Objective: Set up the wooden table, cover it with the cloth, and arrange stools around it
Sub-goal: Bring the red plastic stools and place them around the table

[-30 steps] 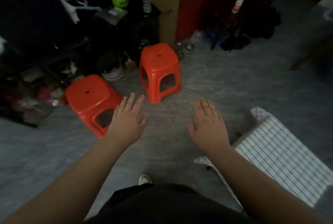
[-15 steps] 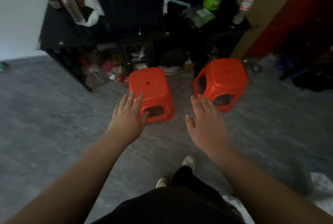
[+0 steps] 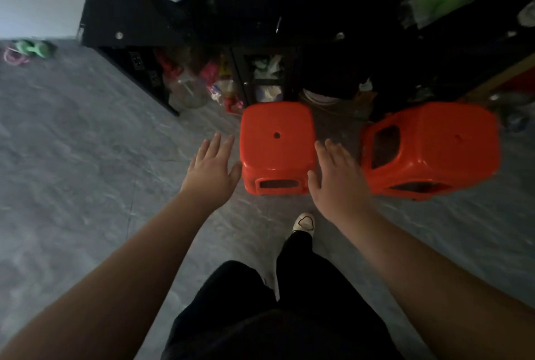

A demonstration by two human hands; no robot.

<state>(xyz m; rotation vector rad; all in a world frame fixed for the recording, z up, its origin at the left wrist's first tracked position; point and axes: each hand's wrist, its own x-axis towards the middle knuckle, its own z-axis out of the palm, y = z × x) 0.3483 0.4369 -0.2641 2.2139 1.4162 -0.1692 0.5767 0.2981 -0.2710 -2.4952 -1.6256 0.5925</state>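
Two red plastic stools stand upright on the grey floor. The nearer stool (image 3: 277, 145) is straight ahead of me, with a small hole in its seat. The second stool (image 3: 431, 151) stands to its right. My left hand (image 3: 212, 170) hovers open just left of the nearer stool, fingers spread, thumb close to its side. My right hand (image 3: 337, 176) is open just right of that stool, between the two stools. Neither hand grips anything. The table and the cloth are out of view.
A black shelf unit (image 3: 139, 21) crammed with bottles, bags and clutter stands right behind the stools. My white shoe (image 3: 303, 222) and dark trousers are below the hands. Small green and pink items (image 3: 27, 50) lie at the far left by the wall. Grey floor stretches to the left.
The view has turned left and closed in on the stools; the checked cloth has left the view. Both open hands now flank the nearer stool, one on each side.
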